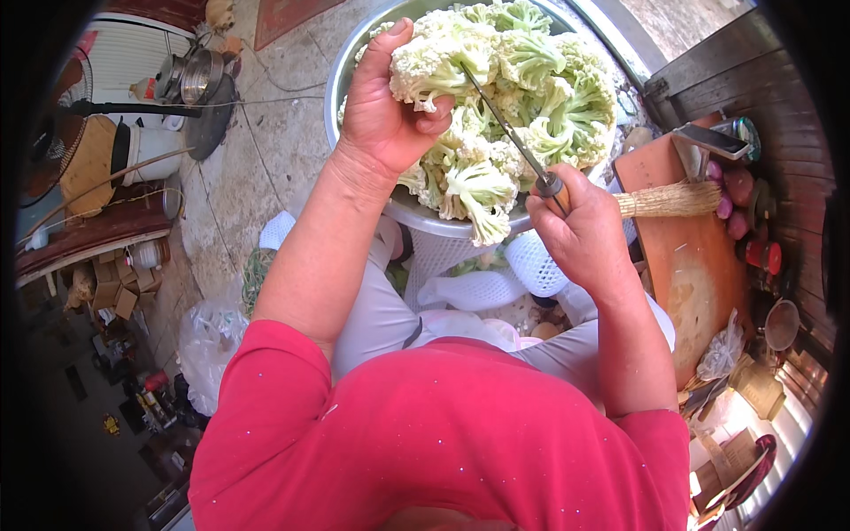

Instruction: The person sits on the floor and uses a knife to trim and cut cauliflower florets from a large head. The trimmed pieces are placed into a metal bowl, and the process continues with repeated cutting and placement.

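A wide metal basin (pixel 425 224) heaped with cauliflower pieces (pixel 564 99) stands before me at the top. Over its left side my left hand (pixel 392 106) holds a piece of cauliflower (pixel 441 60), thumb up on the near left side. My right hand (pixel 581 226) grips the wooden handle of a thin-bladed knife (pixel 508 129) at the basin's right front. The blade slants up to the left, and its tip meets the held cauliflower among the stems. A loose floret hangs over the front rim of the basin.
White foam netting (pixel 475 290) lies between my legs below the basin. On the right are a straw brush (pixel 667 200), a wooden board (pixel 690 285), a phone (pixel 710 141) and onions. A clear plastic bag (pixel 209 348) lies left. Farther left stand a fan (pixel 66 126) and a white bucket (pixel 153 154).
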`<state>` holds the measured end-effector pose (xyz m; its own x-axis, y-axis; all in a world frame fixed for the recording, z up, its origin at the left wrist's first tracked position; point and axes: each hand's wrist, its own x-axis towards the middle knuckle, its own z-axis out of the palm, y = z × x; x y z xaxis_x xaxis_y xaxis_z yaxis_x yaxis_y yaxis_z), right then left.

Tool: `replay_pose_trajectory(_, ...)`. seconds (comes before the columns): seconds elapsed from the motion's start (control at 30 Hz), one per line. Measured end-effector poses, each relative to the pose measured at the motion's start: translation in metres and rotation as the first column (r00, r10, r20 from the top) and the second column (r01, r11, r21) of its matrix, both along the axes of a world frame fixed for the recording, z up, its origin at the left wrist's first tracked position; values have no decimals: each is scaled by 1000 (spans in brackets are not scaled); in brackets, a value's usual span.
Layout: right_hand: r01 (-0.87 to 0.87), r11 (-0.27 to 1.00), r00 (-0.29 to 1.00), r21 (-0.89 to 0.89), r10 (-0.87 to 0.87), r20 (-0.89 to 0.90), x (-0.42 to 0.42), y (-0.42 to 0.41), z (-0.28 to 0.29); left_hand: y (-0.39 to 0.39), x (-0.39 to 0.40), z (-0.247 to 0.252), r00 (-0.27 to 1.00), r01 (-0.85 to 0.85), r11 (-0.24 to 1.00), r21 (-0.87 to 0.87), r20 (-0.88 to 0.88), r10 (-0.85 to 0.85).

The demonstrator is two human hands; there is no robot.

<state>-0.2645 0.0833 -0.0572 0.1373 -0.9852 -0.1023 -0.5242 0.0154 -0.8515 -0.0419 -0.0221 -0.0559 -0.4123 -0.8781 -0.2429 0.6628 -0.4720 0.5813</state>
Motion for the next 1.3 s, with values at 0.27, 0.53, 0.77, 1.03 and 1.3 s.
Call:
replay_pose_trajectory(0.27,-26,990,1000,137,28,-8,-1,-4,2,4,-5,3,975,-117,993,30,193,110)
replay_pose_trajectory(0.53,0,981,1000,193,0,1,-6,-4,-14,-2,16,11,988,-153,979,-137,-6,154)
replay_pose_trajectory(0.77,-4,988,990,153,-17,140,2,0,1,2,10,8,980,-169,984,-50,101,174)
replay_pose_trajectory(1.03,-59,985,994,163,43,100,0,2,5,3,9,13,992,-74,987,-140,88,86)
replay_pose_trajectory(1.3,-72,988,997,140,67,36,-3,1,4,2,12,11,965,40,956,-291,260,38)
